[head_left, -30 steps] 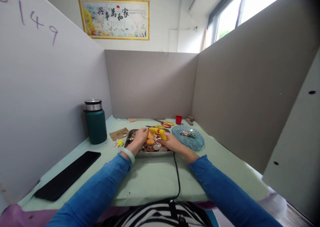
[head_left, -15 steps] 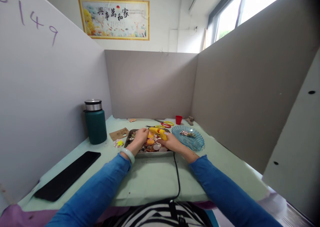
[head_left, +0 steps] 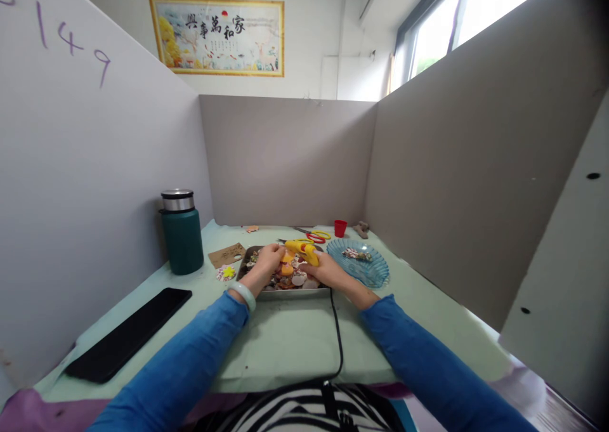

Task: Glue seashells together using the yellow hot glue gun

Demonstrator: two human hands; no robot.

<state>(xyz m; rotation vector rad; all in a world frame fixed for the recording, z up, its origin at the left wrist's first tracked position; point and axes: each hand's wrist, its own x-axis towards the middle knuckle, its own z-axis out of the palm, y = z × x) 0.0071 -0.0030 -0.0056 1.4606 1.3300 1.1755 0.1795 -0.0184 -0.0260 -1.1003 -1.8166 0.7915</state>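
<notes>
My right hand is wrapped round a yellow glue gun, which points left above a metal tray. A black cord hangs down over the tray's near edge by my right wrist. My left hand is closed in a pinch at the glue gun's front end. What its fingertips hold is too small and hidden to make out. Many small mixed decorative pieces fill the tray under both hands, with orange pieces between them.
Left of the tray lie a brown card, a dotted round piece with a yellow flower, a black phone and a green bottle. Behind are scissors and a red cup. A blue glass plate sits right. Panels enclose three sides.
Hardly anything differs. My left hand and the tip of the glue gun have shifted very slightly; both hands keep the same grip.
</notes>
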